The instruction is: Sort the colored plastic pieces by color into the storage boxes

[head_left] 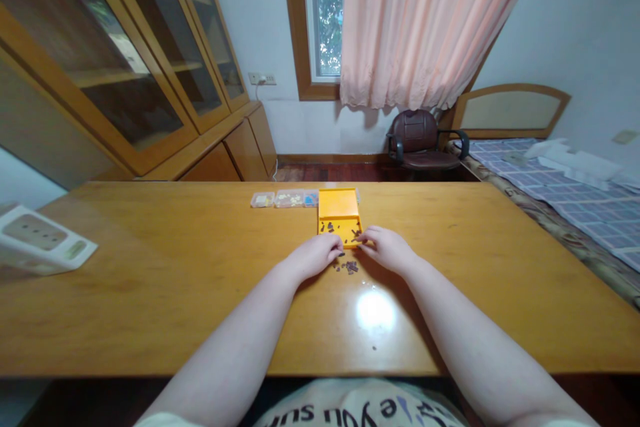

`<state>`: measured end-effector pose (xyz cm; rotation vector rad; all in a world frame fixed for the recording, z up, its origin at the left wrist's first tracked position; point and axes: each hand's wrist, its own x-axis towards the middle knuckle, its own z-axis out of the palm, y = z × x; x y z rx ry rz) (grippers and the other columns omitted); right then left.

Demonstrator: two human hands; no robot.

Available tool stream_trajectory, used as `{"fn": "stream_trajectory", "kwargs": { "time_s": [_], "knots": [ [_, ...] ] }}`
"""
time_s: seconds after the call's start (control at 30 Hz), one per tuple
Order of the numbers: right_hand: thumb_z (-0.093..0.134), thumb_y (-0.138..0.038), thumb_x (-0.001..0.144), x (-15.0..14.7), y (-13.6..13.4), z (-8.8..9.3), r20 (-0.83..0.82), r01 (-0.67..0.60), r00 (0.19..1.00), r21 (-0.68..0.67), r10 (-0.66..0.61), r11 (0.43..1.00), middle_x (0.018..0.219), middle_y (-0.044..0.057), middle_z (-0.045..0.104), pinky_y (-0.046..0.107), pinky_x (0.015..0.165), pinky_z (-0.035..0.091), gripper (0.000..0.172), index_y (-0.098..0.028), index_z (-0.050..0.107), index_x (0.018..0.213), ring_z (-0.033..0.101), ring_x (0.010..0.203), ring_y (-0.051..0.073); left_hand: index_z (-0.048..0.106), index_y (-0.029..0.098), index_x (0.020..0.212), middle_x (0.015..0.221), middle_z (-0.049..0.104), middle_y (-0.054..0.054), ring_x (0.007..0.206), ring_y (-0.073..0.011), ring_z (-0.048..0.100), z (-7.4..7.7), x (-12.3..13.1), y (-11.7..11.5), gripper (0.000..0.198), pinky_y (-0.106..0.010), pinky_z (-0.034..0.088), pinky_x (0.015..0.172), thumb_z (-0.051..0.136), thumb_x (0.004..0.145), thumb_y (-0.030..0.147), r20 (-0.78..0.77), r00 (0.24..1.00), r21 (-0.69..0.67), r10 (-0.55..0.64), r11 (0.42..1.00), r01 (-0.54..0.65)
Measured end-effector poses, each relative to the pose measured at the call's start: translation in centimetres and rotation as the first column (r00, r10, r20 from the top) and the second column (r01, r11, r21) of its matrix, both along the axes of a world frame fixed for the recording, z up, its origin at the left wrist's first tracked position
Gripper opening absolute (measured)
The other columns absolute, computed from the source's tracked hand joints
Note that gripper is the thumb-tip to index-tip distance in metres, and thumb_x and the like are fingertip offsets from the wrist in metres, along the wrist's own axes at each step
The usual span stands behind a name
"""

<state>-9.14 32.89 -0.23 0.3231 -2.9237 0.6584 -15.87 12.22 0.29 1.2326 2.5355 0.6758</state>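
An orange-yellow plastic box (339, 203) lies on the table with its lid folded back, and small dark brown pieces are scattered in its near tray. At the tray's near left edge, my left hand (320, 250) is closed, with a small dark piece (342, 254) at its fingertips. My right hand (386, 247) is at the tray's right side, its fingers bent in a pinch beside several dark pieces (356, 234); whether one is between them is too small to tell. A loose pile of dark pieces (352, 267) lies on the tabletop between my wrists.
Clear plastic cases (289, 199) with small pale and blue pieces stand in a row left of the box. A white appliance (43, 240) is on the wooden table (200, 293) at far left. Beyond are a brown armchair (420, 137) and a bed (565, 180).
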Motion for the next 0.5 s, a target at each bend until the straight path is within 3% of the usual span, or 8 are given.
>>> {"fn": "stream_trajectory", "kwargs": {
  "time_s": [0.17,0.23,0.37,0.5],
  "knots": [
    [0.058,-0.017,0.078,0.46,-0.25,0.70,0.181,-0.157,0.971,-0.027,0.159,0.987,0.087,0.002,0.069,0.024,0.074,0.044,0.017,-0.023,0.073,0.085,0.061,0.080,0.015,0.059,0.018,0.090,0.096,0.063,-0.005,0.088,-0.0179,0.057,0.19,-0.53,-0.08,0.012,-0.029,0.044,0.080,0.049,0.085,0.021,-0.119,0.980,0.095,0.159,0.984,-0.148],
    [0.058,-0.018,0.078,0.50,-0.34,0.64,0.185,-0.183,0.964,-0.048,0.189,0.982,0.088,0.002,0.069,0.023,0.073,0.044,0.017,-0.024,0.073,0.084,0.061,0.080,0.014,0.060,0.019,0.093,0.098,0.063,-0.005,0.089,-0.0183,0.058,0.25,-0.62,-0.34,0.013,-0.029,0.044,0.080,0.053,0.083,0.022,-0.134,0.983,0.042,0.126,0.992,-0.121],
    [0.060,-0.019,0.078,0.34,-0.31,0.14,0.173,-0.210,0.961,-0.042,0.214,0.977,0.089,0.003,0.068,0.023,0.071,0.043,0.015,-0.023,0.073,0.084,0.061,0.079,0.014,0.062,0.022,0.089,0.090,0.066,0.000,0.079,-0.0165,0.059,0.16,-0.62,-0.74,0.014,-0.025,0.043,0.069,0.064,0.076,0.026,-0.017,0.998,-0.121,-0.057,0.991,0.055],
    [0.061,-0.019,0.077,0.18,-0.46,-0.28,0.180,-0.180,0.967,-0.013,0.179,0.984,0.088,0.003,0.069,0.022,0.070,0.043,0.014,-0.022,0.073,0.084,0.061,0.078,0.015,0.064,0.022,0.085,0.084,0.068,0.000,0.073,-0.0156,0.059,-0.20,-0.64,-0.69,0.012,-0.023,0.041,0.062,0.065,0.073,0.025,0.044,0.996,-0.203,-0.081,0.975,0.088]
  ]
}}
